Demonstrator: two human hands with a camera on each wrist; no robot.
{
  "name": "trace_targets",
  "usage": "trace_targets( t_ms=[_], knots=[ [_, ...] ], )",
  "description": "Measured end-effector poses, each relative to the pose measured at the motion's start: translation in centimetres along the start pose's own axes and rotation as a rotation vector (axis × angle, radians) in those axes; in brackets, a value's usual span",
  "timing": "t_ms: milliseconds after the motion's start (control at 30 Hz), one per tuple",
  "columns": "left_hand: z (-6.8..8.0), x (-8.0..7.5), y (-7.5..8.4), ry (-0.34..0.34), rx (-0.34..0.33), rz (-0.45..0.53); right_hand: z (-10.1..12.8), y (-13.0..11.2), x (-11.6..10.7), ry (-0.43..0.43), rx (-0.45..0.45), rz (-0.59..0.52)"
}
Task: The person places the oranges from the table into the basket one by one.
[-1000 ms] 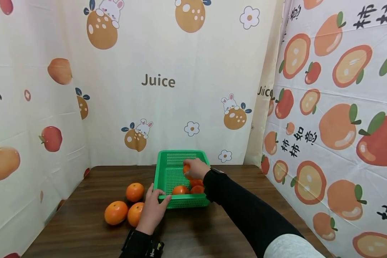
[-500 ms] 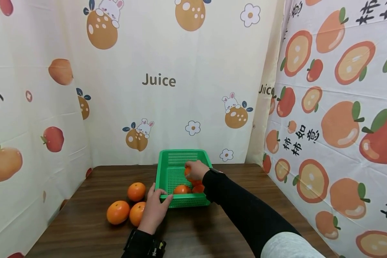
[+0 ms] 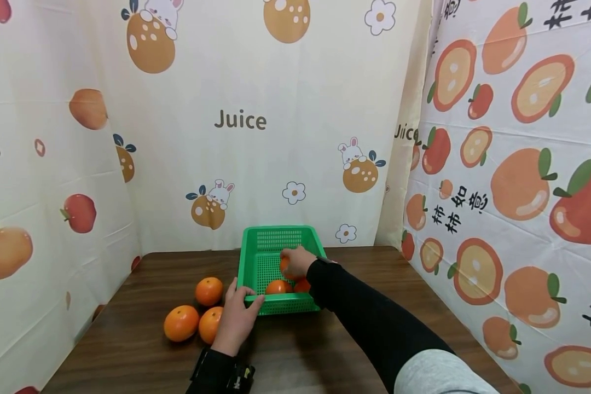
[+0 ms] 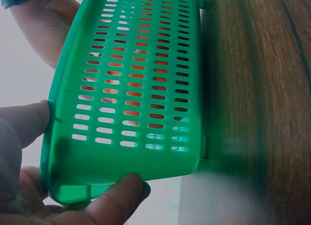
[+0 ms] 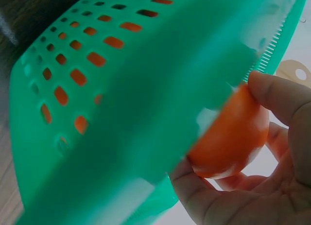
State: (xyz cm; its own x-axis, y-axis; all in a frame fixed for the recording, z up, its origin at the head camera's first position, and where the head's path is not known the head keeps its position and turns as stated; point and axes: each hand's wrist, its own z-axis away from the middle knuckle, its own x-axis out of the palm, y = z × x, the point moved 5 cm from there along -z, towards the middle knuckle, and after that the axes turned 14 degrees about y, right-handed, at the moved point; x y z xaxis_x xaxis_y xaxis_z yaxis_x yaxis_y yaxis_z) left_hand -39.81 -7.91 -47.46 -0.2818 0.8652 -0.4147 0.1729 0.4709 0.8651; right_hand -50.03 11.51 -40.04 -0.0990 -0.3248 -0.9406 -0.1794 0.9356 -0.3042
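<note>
A green perforated plastic basket (image 3: 288, 307) stands on the table. My left hand (image 3: 236, 321) grips its near left corner, the thumb on the rim and fingers round the side, as the left wrist view shows. Inside the basket's right part, my right hand (image 3: 297, 261) holds an orange (image 3: 284, 266) between thumb and fingers; the right wrist view shows that orange (image 5: 231, 137) close up behind the basket wall. Below it lie more oranges, one (image 3: 278, 287) near the front wall and one (image 3: 302, 285) partly hidden by my right wrist.
To the left of the basket, three oranges sit close together on the dark wooden table (image 3: 143, 290): one at the back (image 3: 209, 291), one at the left (image 3: 181, 323) and one (image 3: 209, 325) beside my left hand. Fruit-printed cloths hang on three sides.
My right hand stays in the basket with the orange, shifting only very slightly. The left hand keeps its hold on the corner. The head view has tilted a little.
</note>
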Motion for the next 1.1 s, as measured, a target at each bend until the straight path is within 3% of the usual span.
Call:
trace_targets(
  t_ms=[367, 567, 1100],
  knots=[
    [0.4, -0.1, 0.3, 0.002, 0.018, 0.003, -0.2, 0.8, 1.4, 0.017, -0.048, 0.072],
    [0.4, -0.2, 0.1, 0.003, 0.015, 0.007, 0.3, 0.2, 1.2, -0.009, -0.053, 0.030],
    [0.4, -0.3, 0.4, 0.001, 0.013, 0.005, -0.8, 1.2, 2.7, -0.004, -0.166, 0.068]
  ],
)
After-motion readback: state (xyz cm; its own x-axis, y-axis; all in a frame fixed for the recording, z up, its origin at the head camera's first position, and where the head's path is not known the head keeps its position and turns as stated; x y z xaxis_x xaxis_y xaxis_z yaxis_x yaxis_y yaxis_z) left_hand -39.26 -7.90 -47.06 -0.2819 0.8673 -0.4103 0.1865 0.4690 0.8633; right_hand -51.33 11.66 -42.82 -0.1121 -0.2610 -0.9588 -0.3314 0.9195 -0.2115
